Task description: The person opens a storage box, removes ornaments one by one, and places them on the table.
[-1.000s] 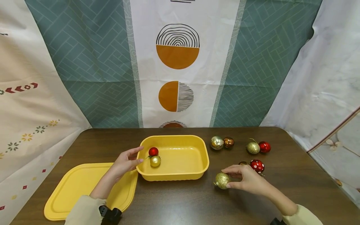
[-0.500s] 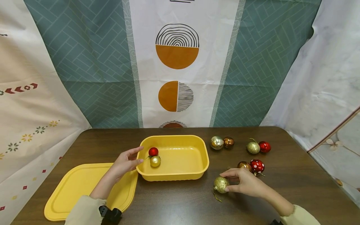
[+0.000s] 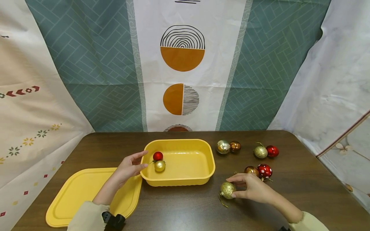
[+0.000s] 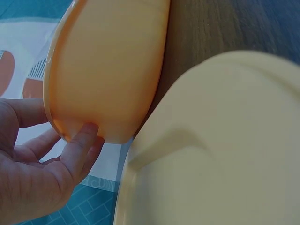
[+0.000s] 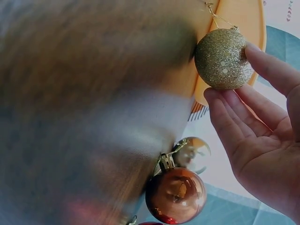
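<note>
My left hand (image 3: 130, 165) holds the left end of a yellow plastic box (image 3: 185, 181); in the left wrist view its thumb reaches over the rim while other fingers (image 4: 84, 136) press the outer wall. A small red bauble (image 3: 157, 156) and a smooth gold one (image 3: 159, 166) lie together inside the box. To the box's right, my right hand (image 3: 254, 187) pinches a gold glitter bauble (image 3: 227, 190) between thumb and fingertips, low at the tabletop. Its gold string loop hangs toward the front. Behind that hand lie a copper bauble (image 3: 251, 170) and a red one with white dots (image 3: 264, 171).
A yellow lid (image 3: 83, 189) lies at the left, under my left forearm. Farther back stand a pale gold bauble (image 3: 223, 147) beside a brown one (image 3: 235, 146), and a gold glitter bauble (image 3: 260, 152) beside a red one (image 3: 272, 151). Fabric (image 3: 182, 77) hangs behind the table.
The right hand has brought the glitter bauble slightly toward me and turned it, so its string now dangles forward. More of the copper bauble shows. The left hand has stayed put.
</note>
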{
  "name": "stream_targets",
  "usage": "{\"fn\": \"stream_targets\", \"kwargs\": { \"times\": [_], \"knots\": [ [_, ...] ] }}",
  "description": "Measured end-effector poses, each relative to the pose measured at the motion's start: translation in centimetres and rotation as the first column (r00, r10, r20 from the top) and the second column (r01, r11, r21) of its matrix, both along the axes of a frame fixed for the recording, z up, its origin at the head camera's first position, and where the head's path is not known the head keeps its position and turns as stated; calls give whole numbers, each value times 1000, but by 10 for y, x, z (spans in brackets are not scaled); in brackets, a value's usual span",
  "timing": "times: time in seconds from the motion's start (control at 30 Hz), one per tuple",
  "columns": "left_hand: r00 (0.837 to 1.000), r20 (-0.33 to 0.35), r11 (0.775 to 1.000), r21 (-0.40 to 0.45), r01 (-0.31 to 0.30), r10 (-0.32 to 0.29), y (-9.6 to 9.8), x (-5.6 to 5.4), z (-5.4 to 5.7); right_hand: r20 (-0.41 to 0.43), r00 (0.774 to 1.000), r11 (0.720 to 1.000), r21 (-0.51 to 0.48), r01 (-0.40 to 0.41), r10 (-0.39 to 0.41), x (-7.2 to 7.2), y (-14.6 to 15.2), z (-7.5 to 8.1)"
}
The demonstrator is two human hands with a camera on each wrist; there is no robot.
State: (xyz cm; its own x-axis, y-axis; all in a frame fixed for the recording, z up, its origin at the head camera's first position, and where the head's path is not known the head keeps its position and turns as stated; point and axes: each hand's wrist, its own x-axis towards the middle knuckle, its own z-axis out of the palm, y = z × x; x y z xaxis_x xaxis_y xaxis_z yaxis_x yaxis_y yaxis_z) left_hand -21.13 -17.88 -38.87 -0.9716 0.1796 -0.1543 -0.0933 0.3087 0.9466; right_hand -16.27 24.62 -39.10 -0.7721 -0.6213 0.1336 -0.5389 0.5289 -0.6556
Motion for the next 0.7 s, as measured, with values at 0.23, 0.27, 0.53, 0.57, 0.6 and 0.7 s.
{"fn": "stream_targets", "kwargs": {
  "times": [0.23,0.27,0.53,0.57,0.6,0.7],
  "knots": [
    [1000,-2,1000,-4,-5,5,0,0,-1,1,1000,1000,10,3,-3,0,0,1],
    [1000,-1,1000,-7,-5,5,0,0,-1,7,1000,1000,13,6,-6,0,-1,0],
    [1000,1,1000,-10,-5,5,1,0,-2,7,1000,999,48,14,-14,2,-3,-1],
    [1000,3,1000,-9,-6,6,1,0,-1,11,1000,999,50,11,-11,2,-3,-1],
    [1000,2,1000,-8,-6,6,1,0,-1,16,1000,999,51,9,-9,3,-3,-2],
    [1000,3,1000,-6,-8,8,1,0,0,27,1000,999,45,-6,5,3,-3,-2]
  ]
}}
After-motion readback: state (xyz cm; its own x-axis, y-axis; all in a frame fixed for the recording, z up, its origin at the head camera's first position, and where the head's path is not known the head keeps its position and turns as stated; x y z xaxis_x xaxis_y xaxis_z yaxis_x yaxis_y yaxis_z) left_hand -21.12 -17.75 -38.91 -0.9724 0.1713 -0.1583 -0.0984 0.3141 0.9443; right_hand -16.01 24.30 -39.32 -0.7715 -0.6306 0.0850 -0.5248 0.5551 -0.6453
